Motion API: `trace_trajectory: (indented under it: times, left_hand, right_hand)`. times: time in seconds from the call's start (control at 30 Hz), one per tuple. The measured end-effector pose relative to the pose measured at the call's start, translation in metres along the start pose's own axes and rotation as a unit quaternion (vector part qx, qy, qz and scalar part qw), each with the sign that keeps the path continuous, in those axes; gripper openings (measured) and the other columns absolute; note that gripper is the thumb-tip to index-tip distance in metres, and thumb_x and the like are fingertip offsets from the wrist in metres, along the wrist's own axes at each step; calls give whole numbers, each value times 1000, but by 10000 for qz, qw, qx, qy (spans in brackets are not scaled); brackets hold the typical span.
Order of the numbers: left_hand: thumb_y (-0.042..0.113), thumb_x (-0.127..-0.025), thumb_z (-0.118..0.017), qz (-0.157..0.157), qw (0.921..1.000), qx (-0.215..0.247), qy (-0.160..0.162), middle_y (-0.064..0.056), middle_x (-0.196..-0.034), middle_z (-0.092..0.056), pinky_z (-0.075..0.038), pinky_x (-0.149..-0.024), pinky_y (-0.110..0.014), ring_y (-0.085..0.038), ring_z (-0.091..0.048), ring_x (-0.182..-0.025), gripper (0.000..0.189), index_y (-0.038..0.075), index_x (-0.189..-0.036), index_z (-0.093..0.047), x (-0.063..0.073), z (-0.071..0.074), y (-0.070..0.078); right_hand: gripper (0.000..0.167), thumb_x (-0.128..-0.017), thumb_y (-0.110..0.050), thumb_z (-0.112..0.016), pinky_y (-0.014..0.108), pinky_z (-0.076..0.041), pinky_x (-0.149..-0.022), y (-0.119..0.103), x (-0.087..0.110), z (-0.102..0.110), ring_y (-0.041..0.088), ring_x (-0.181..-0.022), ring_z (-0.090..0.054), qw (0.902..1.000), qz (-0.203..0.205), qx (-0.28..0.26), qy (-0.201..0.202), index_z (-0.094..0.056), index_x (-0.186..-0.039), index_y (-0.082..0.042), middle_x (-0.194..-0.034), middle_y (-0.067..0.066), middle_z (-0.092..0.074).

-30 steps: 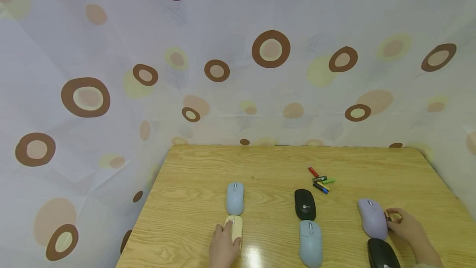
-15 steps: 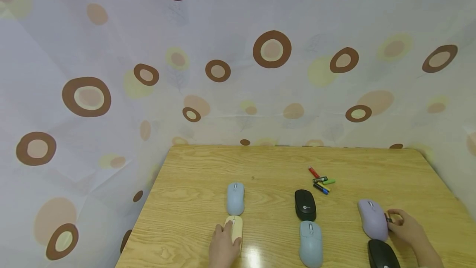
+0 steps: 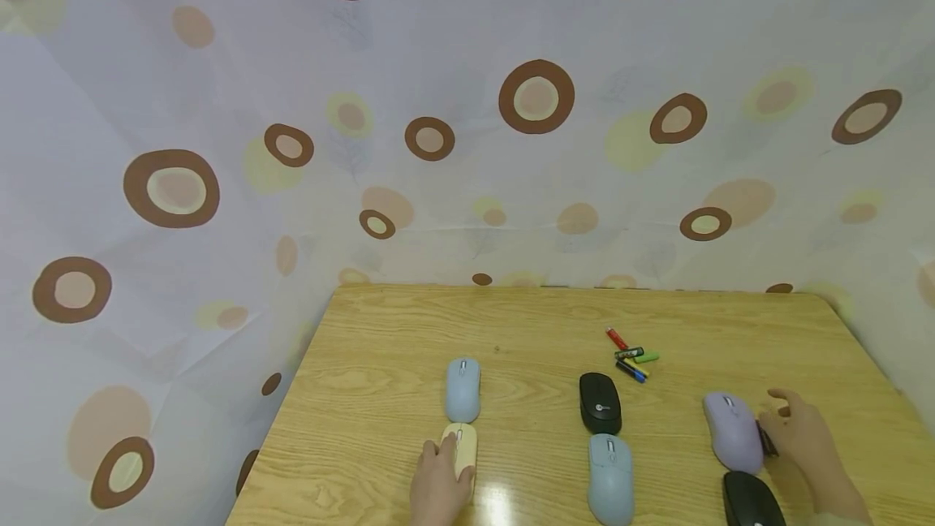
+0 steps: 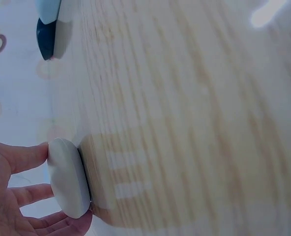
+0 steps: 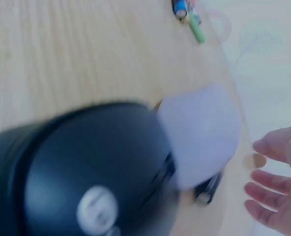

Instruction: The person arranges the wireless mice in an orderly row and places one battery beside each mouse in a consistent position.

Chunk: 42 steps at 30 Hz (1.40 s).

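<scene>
Head view first: tabletop [image 3: 394, 331] with a spotted sheet [image 3: 475, 177] behind it. The left hand [image 3: 436, 479] has its grip around a yellow mouse [image 3: 465, 453], which sits right below a light blue mouse [image 3: 463, 390]. Middle column is a black mouse [image 3: 600, 402] just above a bigger blue mouse [image 3: 610, 479], plus a little pile of batteries [image 3: 628, 353] near its top right. On the right there's a purple mouse [image 3: 734, 431] with another black mouse [image 3: 752, 499] just below it, partly cut off by the frame. A small dark stick [image 3: 766, 439] sits by the purple one's right side, with the right hand [image 3: 799, 433] right next to it.

Left wrist cam: yellow mouse looks almost white here, thumb on one side, fingers on the other, so yeah, properly held.

Right wrist cam: pretty blurry, lower black mouse looming up front, purple one beyond it, dark stick by its edge. Right grip is loose, fingers spread apart and holding nothing, with a gap to the stick.
</scene>
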<state>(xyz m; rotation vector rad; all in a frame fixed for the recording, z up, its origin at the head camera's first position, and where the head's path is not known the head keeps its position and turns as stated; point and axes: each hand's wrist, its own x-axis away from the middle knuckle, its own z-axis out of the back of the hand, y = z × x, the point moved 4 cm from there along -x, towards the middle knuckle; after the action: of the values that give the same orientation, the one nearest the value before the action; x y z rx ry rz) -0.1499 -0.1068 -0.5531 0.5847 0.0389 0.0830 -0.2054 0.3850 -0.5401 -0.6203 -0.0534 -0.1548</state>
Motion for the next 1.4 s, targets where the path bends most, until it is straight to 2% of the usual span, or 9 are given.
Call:
trace_trajectory:
  times: [0.1, 0.17, 0.3, 0.47, 0.63, 0.9, 0.97, 1.17, 1.4]
  left_hand:
    - [18, -71, -76, -16, 10000, -27, 35, -11, -83, -47, -44, -53, -35, -21, -48, -71, 51, -1, -114, -58, 0, 0, 0]
    - [18, -71, -76, -20, 10000, -40, 54, -10, -82, -47, -43, -53, -35, -21, -48, -70, 51, -2, -114, -58, 0, 1, 1]
    - [18, -71, -76, -6, 10000, -25, 44, -10, -82, -47, -43, -53, -36, -21, -48, -70, 51, -2, -114, -58, 0, 1, 1]
    - [18, -71, -76, -12, 10000, 8, 14, -11, -82, -47, -44, -53, -36, -21, -49, -71, 51, -1, -114, -58, 0, 1, 1]
    - [19, -71, -76, -33, 10000, 47, -11, -12, -83, -48, -45, -53, -36, -22, -50, -71, 52, -2, -114, -58, -1, 1, 1]
    - [19, -71, -77, 19, 10000, 28, 4, -12, -84, -49, -45, -54, -37, -23, -50, -72, 52, -1, -114, -58, -1, 1, 1]
    - [19, -71, -77, 24, 10000, 37, -6, -12, -84, -49, -45, -54, -37, -23, -50, -72, 52, -1, -115, -58, -1, 1, 0]
    - [20, -71, -76, 19, 9999, 88, -74, -12, -85, -49, -44, -54, -35, -22, -50, -72, 52, -1, -115, -58, -1, 1, 0]
    - [20, -70, -77, 1, 10000, 40, -6, -11, -84, -49, -44, -54, -35, -22, -50, -72, 52, -1, -114, -58, -1, 0, 0]
  right_hand:
    - [43, -90, -9, -45, 54, -43, -64, -22, -2, 5, 53, -90, -46, 9974, 318, -48, 640, -34, -123, 17, -103, 42, -42]
    - [42, -90, -7, -46, 54, -41, -65, -38, -5, 6, 51, -91, -44, 9941, 554, -102, 923, -35, -124, 16, -105, 39, -41]
    - [41, -89, -2, -48, 56, -40, -68, -69, -14, -2, 49, -95, -42, 9872, 1069, -262, 1153, -37, -126, 13, -110, 36, -40]
    - [42, -87, 1, -50, 56, -42, -73, -97, -27, -24, 48, -98, -42, 9833, 1514, -241, 977, -38, -126, 11, -114, 34, -39]
    - [45, -84, 3, -55, 56, -43, -77, -114, -35, -53, 45, -101, -44, 9801, 1855, 40, 699, -40, -126, 8, -117, 32, -40]
    - [45, -80, 5, -59, 56, -44, -79, -126, -38, -88, 48, -98, -49, 9774, 2005, 543, 405, -45, -123, 8, -111, 33, -45]
    - [43, -81, 5, -58, 56, -44, -79, -127, -39, -94, 47, -98, -49, 9750, 2088, 660, 373, -45, -123, 8, -110, 32, -44]
    - [35, -83, 6, -56, 53, -46, -74, -135, -38, -100, 41, -89, -51, 9644, 2414, 881, 625, -51, -117, 9, -100, 27, -47]
    - [26, -87, 5, -52, 51, -45, -75, -140, -37, -105, 39, -85, -51, 9620, 2495, 959, 564, -55, -113, 9, -99, 25, -49]
